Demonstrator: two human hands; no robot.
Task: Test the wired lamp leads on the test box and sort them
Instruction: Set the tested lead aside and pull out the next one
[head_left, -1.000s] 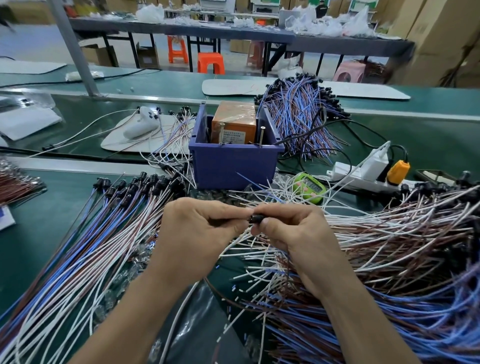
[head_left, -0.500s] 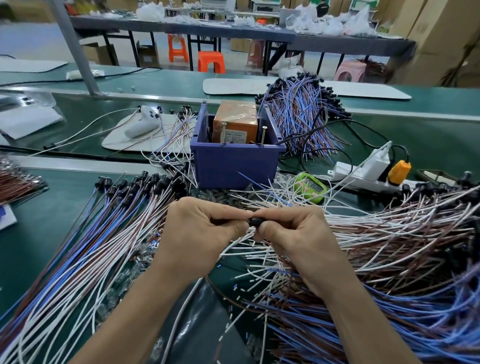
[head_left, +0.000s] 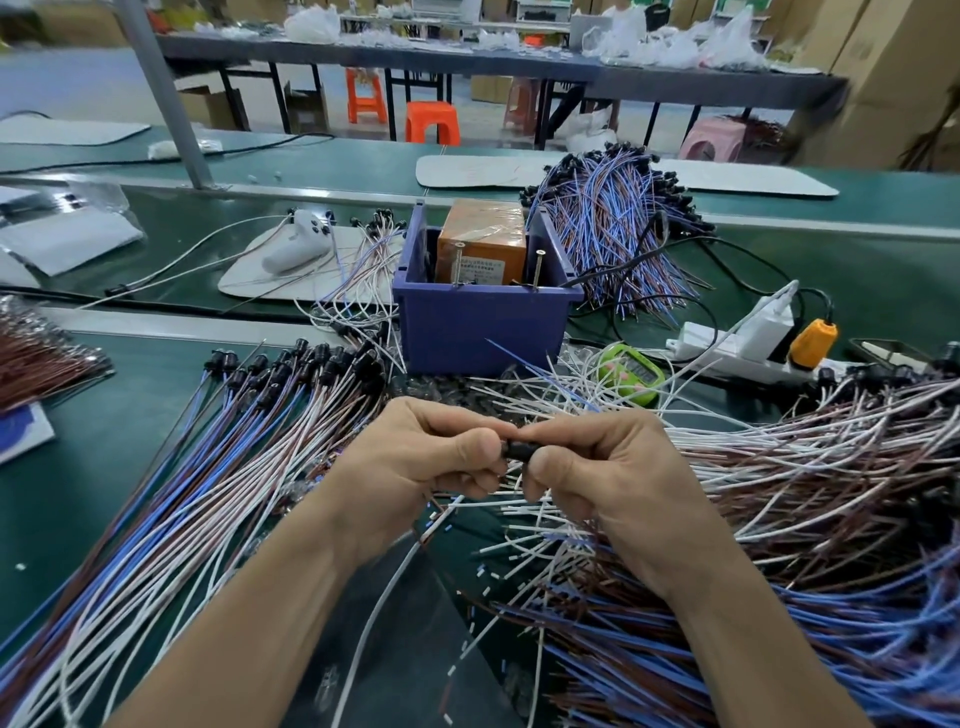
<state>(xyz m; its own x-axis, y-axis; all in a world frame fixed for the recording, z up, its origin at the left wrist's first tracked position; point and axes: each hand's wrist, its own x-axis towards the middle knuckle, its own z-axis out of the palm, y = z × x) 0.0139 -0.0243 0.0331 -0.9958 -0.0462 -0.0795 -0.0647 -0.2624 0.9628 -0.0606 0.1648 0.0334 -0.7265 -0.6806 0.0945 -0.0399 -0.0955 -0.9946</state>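
At the centre of the frame the left hand (head_left: 415, 460) and the right hand (head_left: 602, 467) meet thumb to thumb. Each pinches one end of a small black lamp socket (head_left: 517, 449). The other fingers are curled under, and together with the thumbs they hide most of the socket and where its wires run. Below the hands, loose white wire ends lie on the green table (head_left: 78, 493).

At the left, a fan of leads (head_left: 208, 467) in blue, brown and white, tipped with black sockets, runs off the lower left edge. A larger tangled heap (head_left: 810, 499) of the same wires fills the right side and is cut off at the right and bottom edges.

Above the hands stands a blue bin (head_left: 483, 327) holding an orange box (head_left: 480, 241). The print on the box's front label is too small to read. Right of the bin, wires partly cover a green timer (head_left: 631, 371), whose display is unreadable. A white power strip (head_left: 727, 345) lies further right.
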